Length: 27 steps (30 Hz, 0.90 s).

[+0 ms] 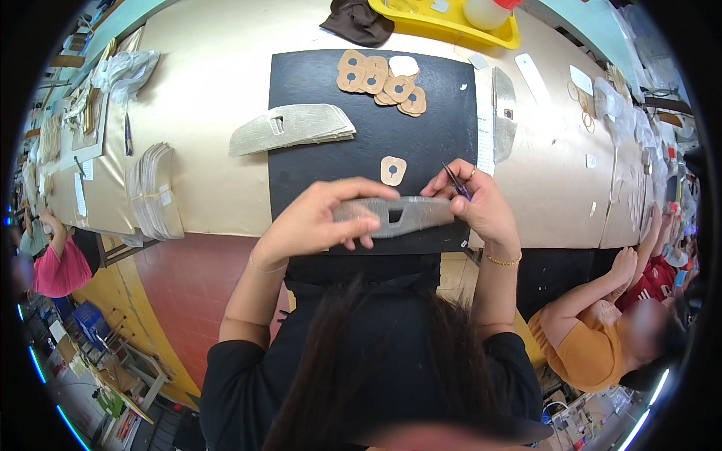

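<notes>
So the grey panel [425,213] with the squarish cut-out is up in both hands, over the near edge of the black mat [312,79] on the worktop [214,68]. Left hand [320,218] is wrapped loosely round the left end, thumb across the face, bit blurry tho. Right hand [485,207] is closed round a dark pointed tool [456,183], tweezers I think, and seems to pinch the panel's right tip too.

My guess on handling: super light, thin and bendy, maybe a bit slick, and easiest to crease round that cut-out. I'd hold it by the two ends and keep pressure off the middle. A loose tan patch [399,173] lies just beyond it, and the stack of similar grey panels [312,129] is farther out, overhanging the mat's left edge.
</notes>
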### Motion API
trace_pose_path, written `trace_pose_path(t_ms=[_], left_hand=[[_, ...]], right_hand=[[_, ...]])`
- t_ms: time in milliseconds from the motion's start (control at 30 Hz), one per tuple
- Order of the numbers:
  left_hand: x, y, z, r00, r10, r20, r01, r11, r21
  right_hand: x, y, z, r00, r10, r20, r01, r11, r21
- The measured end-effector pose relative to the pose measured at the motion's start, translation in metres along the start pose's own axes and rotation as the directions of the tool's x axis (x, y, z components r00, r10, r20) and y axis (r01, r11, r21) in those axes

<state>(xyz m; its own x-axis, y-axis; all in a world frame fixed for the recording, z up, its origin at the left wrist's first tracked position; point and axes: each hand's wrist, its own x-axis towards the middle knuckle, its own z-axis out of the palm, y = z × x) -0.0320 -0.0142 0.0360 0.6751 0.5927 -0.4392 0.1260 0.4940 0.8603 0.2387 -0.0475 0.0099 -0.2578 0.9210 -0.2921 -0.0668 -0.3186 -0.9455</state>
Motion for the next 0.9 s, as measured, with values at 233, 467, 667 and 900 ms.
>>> trace_pose_path(t_ms=[233,467,667,900], left_hand=[[0.038,-0.003,-0.009,0.976,0.029,-0.214,0.039,0.951,0.306],[0.031,-0.005,-0.011,0.975,-0.130,-0.182,0.171,0.959,0.228],[0.024,-0.012,-0.009,0.966,-0.138,-0.219,0.166,0.980,0.112],[0.025,-0.015,-0.008,0.961,-0.101,-0.256,0.122,0.990,0.068]], right_hand=[[-0.001,0.012,0.013,0.961,0.146,-0.236,-0.170,0.982,-0.084],[-0.003,0.018,0.014,0.983,0.152,-0.104,-0.151,0.988,0.022],[0.002,0.020,0.017,0.987,0.146,-0.067,-0.146,0.989,0.017],[0.003,0.018,0.012,0.976,0.186,-0.117,-0.193,0.980,-0.049]])
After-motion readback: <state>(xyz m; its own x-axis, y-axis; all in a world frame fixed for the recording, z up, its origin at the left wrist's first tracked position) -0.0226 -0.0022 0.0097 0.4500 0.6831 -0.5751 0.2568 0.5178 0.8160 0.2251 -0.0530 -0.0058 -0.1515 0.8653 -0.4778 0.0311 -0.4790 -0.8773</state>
